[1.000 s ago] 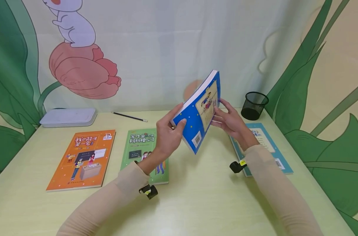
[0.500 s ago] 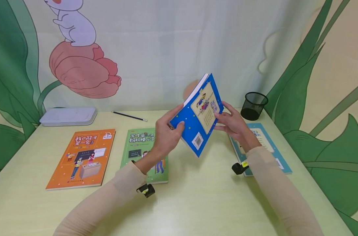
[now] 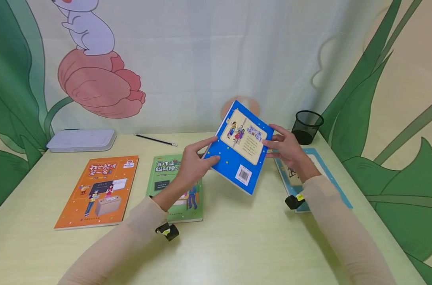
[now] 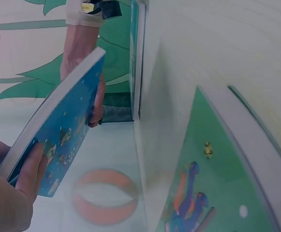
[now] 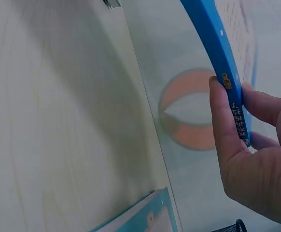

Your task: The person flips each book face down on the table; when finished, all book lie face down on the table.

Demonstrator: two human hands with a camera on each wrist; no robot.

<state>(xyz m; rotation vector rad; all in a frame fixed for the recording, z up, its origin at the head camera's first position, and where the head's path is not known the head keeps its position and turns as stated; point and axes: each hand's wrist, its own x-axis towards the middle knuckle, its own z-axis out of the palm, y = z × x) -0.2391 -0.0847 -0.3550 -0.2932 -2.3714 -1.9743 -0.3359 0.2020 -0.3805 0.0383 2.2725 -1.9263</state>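
Note:
Both hands hold a blue paperback book [image 3: 234,158] above the table, its back cover with a barcode turned toward me and its body tilted. The left hand [image 3: 198,160] pinches the page edge on the left, thumb on the back cover and fingers behind. On the other side the right hand [image 3: 288,148] grips the spine edge between thumb and fingers; the spine [image 5: 230,87] with its lettering shows in the right wrist view. Below the left forearm lies a green book [image 3: 192,206], partly covered by it. Under the right wrist is a light blue book [image 3: 338,194].
An orange book [image 3: 95,194] lies at the left of the table [image 3: 234,245]. Behind it rest a pale pencil case [image 3: 81,141] and a pencil [image 3: 155,139]. A black mesh pen holder [image 3: 306,128] stands at the back right, before a printed curtain [image 3: 187,59].
The blue book has turned from a steep angle until its back cover faces me more fully, and its top has come lower. Both hands still hold it; the right has shifted slightly right.

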